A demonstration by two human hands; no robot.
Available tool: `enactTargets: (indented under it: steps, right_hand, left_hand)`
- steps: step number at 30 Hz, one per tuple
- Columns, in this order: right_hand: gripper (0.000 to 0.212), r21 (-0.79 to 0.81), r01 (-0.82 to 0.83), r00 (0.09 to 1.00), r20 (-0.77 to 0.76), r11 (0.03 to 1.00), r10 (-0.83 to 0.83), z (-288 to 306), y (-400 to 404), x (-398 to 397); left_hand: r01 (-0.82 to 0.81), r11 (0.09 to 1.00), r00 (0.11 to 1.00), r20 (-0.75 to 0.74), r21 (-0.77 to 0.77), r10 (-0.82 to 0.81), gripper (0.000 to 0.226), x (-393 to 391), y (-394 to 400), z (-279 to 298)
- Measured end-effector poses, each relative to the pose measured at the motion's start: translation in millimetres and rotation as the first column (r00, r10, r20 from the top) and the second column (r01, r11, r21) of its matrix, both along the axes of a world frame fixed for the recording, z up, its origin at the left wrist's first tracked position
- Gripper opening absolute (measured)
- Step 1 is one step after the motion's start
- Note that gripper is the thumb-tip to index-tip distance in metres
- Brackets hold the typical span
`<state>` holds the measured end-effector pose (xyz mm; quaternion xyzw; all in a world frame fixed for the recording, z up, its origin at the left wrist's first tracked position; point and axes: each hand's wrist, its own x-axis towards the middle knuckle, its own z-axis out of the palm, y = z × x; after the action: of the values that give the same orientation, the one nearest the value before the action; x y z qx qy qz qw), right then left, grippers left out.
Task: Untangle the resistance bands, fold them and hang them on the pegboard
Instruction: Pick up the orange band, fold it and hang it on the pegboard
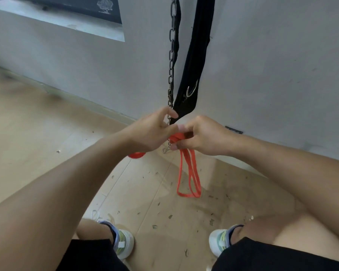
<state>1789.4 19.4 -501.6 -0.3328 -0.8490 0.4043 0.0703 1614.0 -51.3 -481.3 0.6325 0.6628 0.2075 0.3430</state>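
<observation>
At about nine o'clock from the middle of the view, the left hand (151,132) reaches in with its fingers loosely spread; its thumb and forefinger stand apart near the chain (171,55), and its lower fingers look to touch the knot of the orange band (188,173), though whether they pinch it is hidden behind the palm. A second bit of orange (136,155) shows under that wrist, at seven o'clock from the hand; whether it is the same band or another cannot be told.

Dead centre sits the knot itself, bunched between the two hands. Just behind it hang the chain, with its clip (165,149) at the bottom, and a black strap (192,61) against the wall.

At three o'clock from the knot, the right hand (202,137) has its fingers curled round the bunched band, thumb pressing from below. From that grip the free loops drop toward six o'clock, long axis nearly straight down, ending well above the floor (47,124).

The right hand looks to be the anchor, so the left hand is probably the one to work the knot loose. No pegboard is in view.
</observation>
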Motion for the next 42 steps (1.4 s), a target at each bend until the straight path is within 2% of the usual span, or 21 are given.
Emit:
enactTargets:
  steps: [3, 5, 7, 9, 12, 14, 17, 19, 22, 25, 28, 30, 32, 40, 42]
  right_hand:
    - [0.006, -0.222, 0.02, 0.988, -0.148, 0.975, -0.054, 2.6, 1.8, 7.5]
    - [0.016, -0.232, -0.035, 0.997, -0.075, 0.972, 0.018, -1.8, 0.9, 11.4]
    - [0.019, -0.258, -0.072, 0.997, -0.019, 0.963, 0.07, -8.3, -0.8, 13.9]
    - [0.011, -0.287, -0.054, 0.997, -0.074, 0.956, 0.034, -9.1, 2.3, 17.6]
    - [0.01, -0.251, 0.009, 0.99, -0.137, 0.968, -0.045, -5.7, 10.8, 22.5]
    - [0.011, -0.202, 0.011, 0.995, -0.097, 0.979, -0.031, -5.3, 14.3, 25.1]
    - [0.01, -0.119, -0.044, 0.999, 0.025, 0.992, 0.047, -4.2, 12.7, 24.8]
    - [0.016, -0.089, -0.065, 0.995, 0.066, 0.994, 0.071, -1.0, 11.2, 21.0]
    - [0.025, -0.07, -0.082, 0.992, 0.088, 0.994, 0.088, 1.2, 10.5, 16.7]
    - [0.019, -0.108, -0.078, 0.989, 0.115, 0.991, 0.091, 0.8, 10.7, 19.5]
    - [0.012, -0.151, -0.094, 0.992, 0.068, 0.984, 0.105, 1.2, 10.6, 24.6]
    - [0.014, -0.165, -0.081, 0.994, 0.063, 0.983, 0.092, 1.1, 10.2, 26.9]
    - [0.018, -0.171, -0.065, 0.994, 0.071, 0.983, 0.078, 0.7, 8.7, 28.4]
    - [0.007, -0.169, -0.072, 0.994, 0.063, 0.983, 0.084, 3.4, 5.8, 30.4]
    - [0.018, -0.179, -0.082, 0.995, 0.036, 0.98, 0.089, 4.4, 4.6, 29.4]
  left_hand:
    - [-0.025, 0.993, 0.978, 0.209, 0.115, 0.001, 0.037, -0.4, 3.4, 6.7]
    - [-0.111, 0.98, 0.921, 0.388, 0.164, 0.039, 0.036, -2.8, 3.6, 15.1]
    - [-0.189, 0.964, 0.887, 0.454, 0.188, 0.085, 0.033, -12.1, 3.5, 23.6]
    - [-0.197, 0.965, 0.904, 0.412, 0.174, 0.11, 0.025, -26.3, 2.4, 27.4]
    - [-0.16, 0.985, 0.949, 0.285, 0.057, 0.138, 0.016, -45.8, 0.0, 21.9]
    - [-0.104, 0.995, 0.979, 0.176, -0.006, 0.104, 0.019, -45.3, -3.4, 18.8]
    - [-0.056, 0.995, 0.975, 0.21, -0.086, 0.073, 0.034, -29.2, -7.5, 16.9]
    - [-0.015, 0.996, 0.978, 0.207, -0.09, 0.033, 0.041, -15.3, -7.0, 14.6]
    - [0.027, 0.997, 0.998, 0.051, -0.068, -0.024, 0.037, 0.1, -5.8, 10.2]
    - [0.052, 0.998, 0.994, -0.092, -0.045, -0.056, 0.029, 7.0, -4.9, 9.6]
    - [0.09, 0.995, 0.973, -0.211, -0.042, -0.097, 0.031, 10.1, -3.8, 14.0]
    - [0.122, 0.991, 0.958, -0.256, -0.053, -0.131, 0.036, 11.5, -4.0, 15.2]
    - [0.141, 0.988, 0.947, -0.282, -0.059, -0.152, 0.04, 11.9, -4.4, 14.3]
    - [0.118, 0.99, 0.952, -0.275, -0.071, -0.133, 0.037, 10.5, -4.1, 12.3]
    - [0.118, 0.99, 0.952, -0.274, -0.079, -0.135, 0.036, 9.0, -4.3, 12.1]
